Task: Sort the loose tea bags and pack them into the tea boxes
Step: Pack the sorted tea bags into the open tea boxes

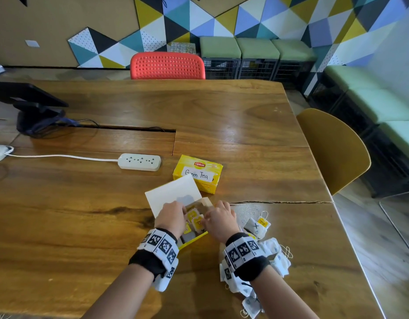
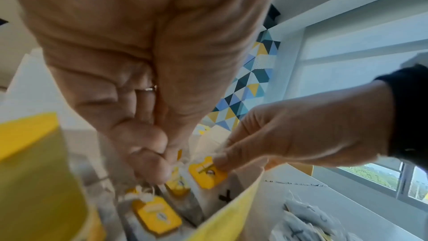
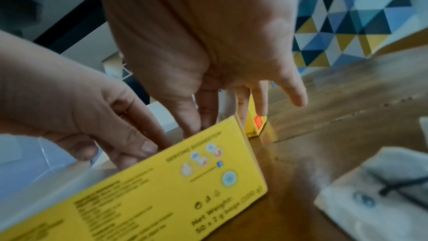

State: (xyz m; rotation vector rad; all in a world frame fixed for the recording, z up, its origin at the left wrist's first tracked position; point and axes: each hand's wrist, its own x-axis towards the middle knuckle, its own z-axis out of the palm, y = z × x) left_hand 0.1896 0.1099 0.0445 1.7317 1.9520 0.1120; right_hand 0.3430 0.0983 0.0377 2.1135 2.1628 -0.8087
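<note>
An open yellow tea box (image 1: 194, 240) lies in front of me, its white lid flap (image 1: 171, 194) folded back. Tea bags with yellow tags (image 2: 157, 213) lie in rows inside. My left hand (image 1: 184, 211) reaches in from the left, its fingertips (image 2: 157, 171) pressing on the packed bags. From the right, my right hand (image 1: 207, 218) pinches the yellow tag (image 2: 206, 173) of a tea bag marked X (image 2: 224, 195) inside the box. Behind stands a shut yellow box labelled Green Tea (image 1: 200, 174). Loose white tea bags (image 1: 274, 252) are heaped by my right wrist.
One loose bag marked X (image 1: 256, 226) lies just right of the open box. A white power strip (image 1: 139, 161) and its cable run across the wooden table (image 1: 83, 203) on the left. A yellow chair (image 1: 332, 148) stands at the right edge, a red chair (image 1: 167, 65) at the far side.
</note>
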